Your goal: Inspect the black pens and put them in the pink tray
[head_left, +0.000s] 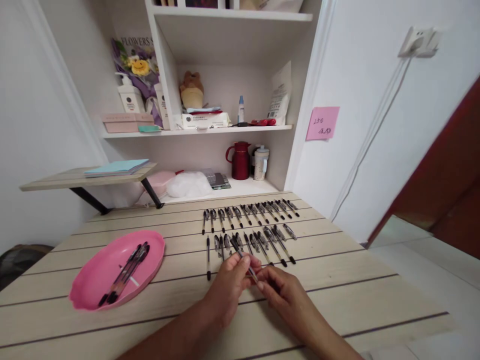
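A ballpoint pen (pixel 235 244) with a clear barrel and a dark top slants between my two hands. My left hand (pixel 229 282) is closed on its upper part, thumb across the barrel. The fingers of my right hand (pixel 282 290) pinch its lower end, partly hiding the tip. Just beyond my hands lies a front row of pens and loose caps, among them an uncapped pen (pixel 208 257) at the left and a loose cap (pixel 289 231) at the right. Behind it is a row of capped pens (pixel 238 216).
Several pens lie in a pink tray (pixel 84 272) at the left of the wooden table (pixel 348 300). A small raised stand (pixel 56 179) is at the back left. Behind the table, a white shelf (pixel 225 132) holds a red jug (pixel 240 162), a pale cup (pixel 261 165) and other items.
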Demonstrator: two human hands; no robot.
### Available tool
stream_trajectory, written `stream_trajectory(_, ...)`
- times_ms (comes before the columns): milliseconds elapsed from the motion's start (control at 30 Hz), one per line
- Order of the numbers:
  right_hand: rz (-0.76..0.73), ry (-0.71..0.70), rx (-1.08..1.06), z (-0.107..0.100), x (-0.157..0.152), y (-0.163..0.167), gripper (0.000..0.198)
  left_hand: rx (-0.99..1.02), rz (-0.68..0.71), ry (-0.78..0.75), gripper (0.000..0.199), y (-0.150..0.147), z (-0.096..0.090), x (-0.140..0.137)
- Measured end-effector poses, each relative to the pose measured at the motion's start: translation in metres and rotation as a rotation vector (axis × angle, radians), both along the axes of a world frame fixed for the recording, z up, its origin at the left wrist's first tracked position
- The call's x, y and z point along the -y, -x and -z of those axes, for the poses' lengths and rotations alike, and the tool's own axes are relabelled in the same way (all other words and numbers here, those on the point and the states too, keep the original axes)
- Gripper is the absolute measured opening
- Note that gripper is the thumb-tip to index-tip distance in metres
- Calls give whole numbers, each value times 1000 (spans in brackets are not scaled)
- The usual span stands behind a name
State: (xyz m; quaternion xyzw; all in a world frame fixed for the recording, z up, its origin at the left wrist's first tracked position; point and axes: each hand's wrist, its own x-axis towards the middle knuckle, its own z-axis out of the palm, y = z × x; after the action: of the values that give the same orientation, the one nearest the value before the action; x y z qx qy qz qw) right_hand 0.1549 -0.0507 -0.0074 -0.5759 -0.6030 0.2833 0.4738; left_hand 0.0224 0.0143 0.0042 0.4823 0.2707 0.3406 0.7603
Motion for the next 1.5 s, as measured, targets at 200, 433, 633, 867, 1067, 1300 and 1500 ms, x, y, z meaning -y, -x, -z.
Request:
stream_trajectory(200,563,116,450,1,-42,-84,30,59,17,349,28,6,9,1)
stream_trajectory(433,669,275,759,32,-76,-134,45,-17,251,296,27,10,11,3)
stream_trajectory(633,676,272,610,32,-50,-134,38,-64,334,166,29,11,13,8)
stream_trajectory(867,298,102,-443,-8,-11,-62,29,-133,397,58,30,10,13,15)
stream_trajectory(1067,218,7,-593,-29,-6,-28,26,-146,394,11,27,10,11,17)
stream_trajectory(1300,186,42,-495,-37,-4,-24,27,-143,414,-36,27,11,12,17)
stream_trajectory(1500,101,117,-449,-43,-1,-21,24,-142,408,-61,26,12,15,17)
